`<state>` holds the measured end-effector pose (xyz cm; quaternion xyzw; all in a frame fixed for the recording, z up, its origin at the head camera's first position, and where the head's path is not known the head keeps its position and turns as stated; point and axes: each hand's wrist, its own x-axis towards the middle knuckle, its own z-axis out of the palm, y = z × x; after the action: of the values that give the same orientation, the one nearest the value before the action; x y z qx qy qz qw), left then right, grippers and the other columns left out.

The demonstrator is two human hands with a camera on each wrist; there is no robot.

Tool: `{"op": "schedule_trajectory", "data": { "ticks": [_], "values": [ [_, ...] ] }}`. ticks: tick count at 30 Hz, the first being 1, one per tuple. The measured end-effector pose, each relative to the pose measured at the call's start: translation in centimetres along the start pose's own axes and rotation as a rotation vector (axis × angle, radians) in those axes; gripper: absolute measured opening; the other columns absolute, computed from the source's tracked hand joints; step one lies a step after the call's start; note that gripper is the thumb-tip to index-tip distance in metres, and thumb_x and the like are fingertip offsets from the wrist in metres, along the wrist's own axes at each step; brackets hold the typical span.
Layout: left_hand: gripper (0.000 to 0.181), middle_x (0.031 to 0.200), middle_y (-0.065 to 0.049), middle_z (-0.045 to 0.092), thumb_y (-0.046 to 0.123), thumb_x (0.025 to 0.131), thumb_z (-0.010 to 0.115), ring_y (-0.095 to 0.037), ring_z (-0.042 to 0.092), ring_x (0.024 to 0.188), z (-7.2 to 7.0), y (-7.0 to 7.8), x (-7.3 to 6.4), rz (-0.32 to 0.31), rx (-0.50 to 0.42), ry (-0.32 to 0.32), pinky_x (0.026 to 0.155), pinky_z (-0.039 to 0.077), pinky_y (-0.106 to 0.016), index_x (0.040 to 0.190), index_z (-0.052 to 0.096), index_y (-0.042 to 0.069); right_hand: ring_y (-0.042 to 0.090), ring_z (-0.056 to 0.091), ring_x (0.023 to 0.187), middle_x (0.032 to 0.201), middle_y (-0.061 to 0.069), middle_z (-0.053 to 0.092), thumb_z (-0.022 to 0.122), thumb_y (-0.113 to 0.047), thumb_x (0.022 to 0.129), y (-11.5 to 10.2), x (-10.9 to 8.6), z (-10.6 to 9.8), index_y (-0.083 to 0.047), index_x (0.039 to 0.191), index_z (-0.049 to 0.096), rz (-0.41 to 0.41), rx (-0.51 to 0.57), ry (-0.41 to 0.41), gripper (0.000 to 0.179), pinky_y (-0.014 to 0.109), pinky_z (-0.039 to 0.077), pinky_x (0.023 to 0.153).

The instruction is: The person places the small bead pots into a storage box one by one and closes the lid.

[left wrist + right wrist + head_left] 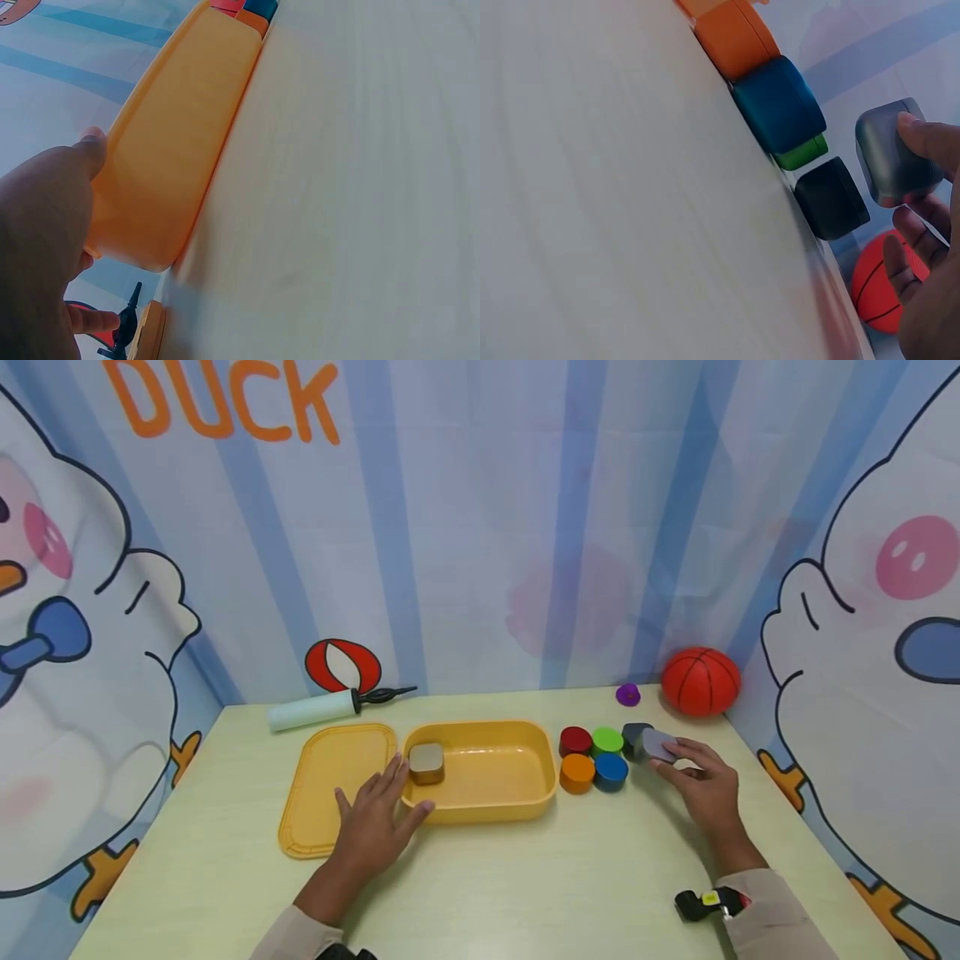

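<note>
Right wrist view shows the right hand [705,785] pinching a grey box [656,746] between thumb and fingers, held clear of the table [525,893]. The left hand [377,828], well to the left of that grip, grasps nothing; its spread fingers touch the left end of a yellow tub [480,813].

The pinch takes only one side of the grey box, so its smooth shell could slip or twist out if the fingertips ease. Just left of the grip stands a dark box [635,737]; a low swing that way could knock it into its neighbours. Too firm a push from the left hand could slide the tub and jolt the beige box [427,762] inside, just beyond the left fingertips.

Counted, there are seven small boxes: one pinched, one in the tub, five left of the right-hand grip, namely the dark one plus red [576,742], green [607,742], orange [577,773] and blue [611,772] round ones. One tub, one lid [317,795] beside the left hand, one ball [701,682] beyond the right.
</note>
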<state>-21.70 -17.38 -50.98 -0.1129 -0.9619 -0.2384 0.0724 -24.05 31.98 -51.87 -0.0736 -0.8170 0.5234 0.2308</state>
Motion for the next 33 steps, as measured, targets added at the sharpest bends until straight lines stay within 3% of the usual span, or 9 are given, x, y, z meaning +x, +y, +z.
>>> {"op": "schedule_trajectory", "data": {
  "ticks": [9,15,24,33],
  "values": [
    [0.088,0.182,-0.006,0.03,0.065,0.106,0.058,-0.051,0.042,0.158,0.2,-0.2,0.1,0.002,0.01,0.004,0.118,0.002,-0.095,0.173,0.032,0.015,-0.01,0.058,0.115,0.141,0.018,0.07,0.089,-0.003,0.09,-0.8,0.2,1.1,-0.002,0.13,0.08,-0.114,0.055,0.013,0.041,0.004,0.051,0.081],
    [0.087,0.181,-0.006,0.031,0.065,0.106,0.059,-0.05,0.044,0.157,0.2,-0.3,0.0,0.01,0.008,0.012,0.117,0.002,-0.096,0.173,0.033,0.014,-0.008,0.056,0.118,0.143,0.018,0.069,0.088,-0.007,0.092,-1.3,0.0,1.7,-0.004,0.133,0.079,-0.141,0.047,-0.031,0.041,0.003,0.051,0.084],
    [0.088,0.182,-0.006,0.03,0.066,0.106,0.058,-0.049,0.044,0.158,0.2,-0.3,0.1,0.002,0.011,0.001,0.118,0.002,-0.095,0.173,0.032,0.014,-0.008,0.06,0.111,0.139,0.021,0.07,0.087,0.001,0.091,-2.6,-0.1,2.7,0.0,0.13,0.079,-0.263,0.08,-0.072,0.04,0.006,0.055,0.089],
    [0.089,0.182,-0.006,0.03,0.067,0.106,0.059,-0.049,0.043,0.158,0.2,-0.2,0.1,0.001,0.009,0.007,0.118,0.002,-0.095,0.173,0.032,0.015,-0.006,0.064,0.108,0.138,0.022,0.069,0.086,0.004,0.091,-4.4,-0.2,3.5,0.003,0.128,0.079,-0.3,0.14,-0.1,0.038,0.011,0.059,0.091]
  ]
}}
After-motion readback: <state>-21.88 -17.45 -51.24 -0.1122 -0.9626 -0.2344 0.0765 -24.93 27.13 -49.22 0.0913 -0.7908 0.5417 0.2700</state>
